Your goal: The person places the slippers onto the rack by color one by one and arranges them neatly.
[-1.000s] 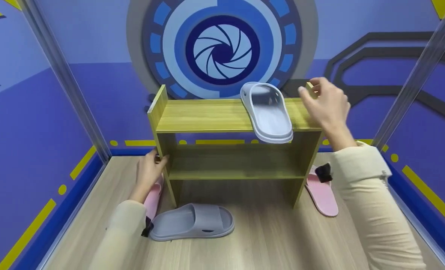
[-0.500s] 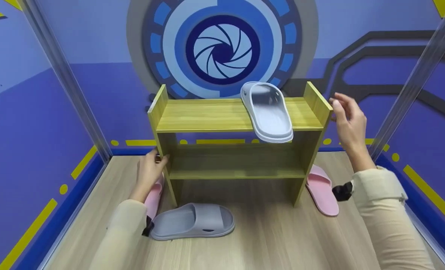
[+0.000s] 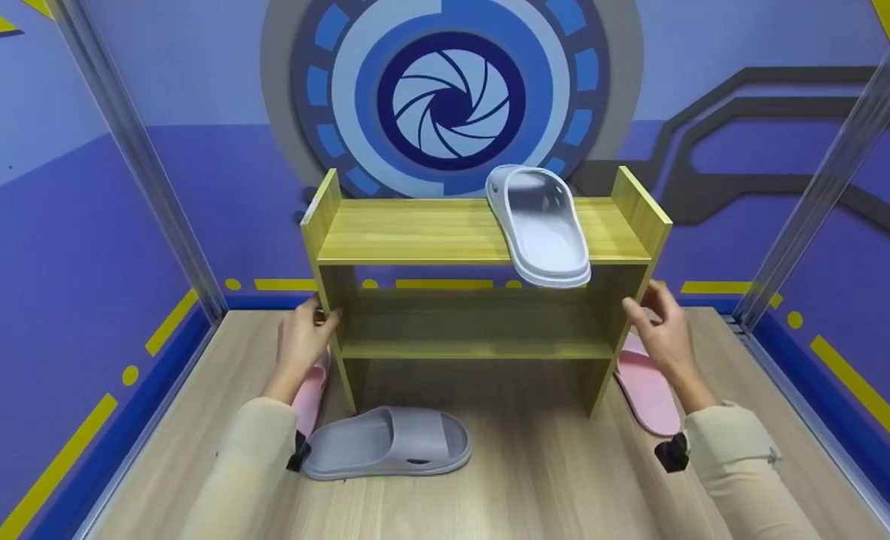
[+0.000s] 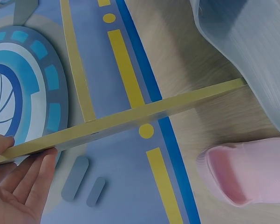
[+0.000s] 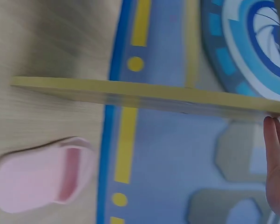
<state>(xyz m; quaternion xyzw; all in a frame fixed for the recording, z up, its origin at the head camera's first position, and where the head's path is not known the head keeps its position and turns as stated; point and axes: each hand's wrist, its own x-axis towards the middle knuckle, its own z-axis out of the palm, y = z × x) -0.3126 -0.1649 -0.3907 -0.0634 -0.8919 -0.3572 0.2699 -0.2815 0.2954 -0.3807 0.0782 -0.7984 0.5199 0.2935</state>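
A yellow-green wooden shoe rack [image 3: 407, 231] with two shelves stands upright on the floor. My left hand [image 3: 306, 341] grips its left side panel [image 4: 130, 114], thumb on the inner side and fingers on the outer. At the right side panel [image 5: 144, 93] is my right hand [image 3: 669, 337], its thumb over the front edge in the head view. In the right wrist view its straight fingers are right at the panel's outer face; its thumb is out of sight. A pale grey slipper [image 3: 550, 240] lies on the top shelf, heel jutting past the front edge.
A darker grey slipper [image 3: 355, 446] lies sideways on the floor before the rack's left leg. One pink slipper [image 3: 647, 394] is beside the right leg. Another pink slipper [image 4: 265, 172] lies at the left, partly behind my left forearm. Patterned blue walls [image 3: 212, 187] enclose the space.
My right hand has come down from the rack's top right corner, along the outside of the right panel. The left hand has kept its hold, and the slippers have stayed put.
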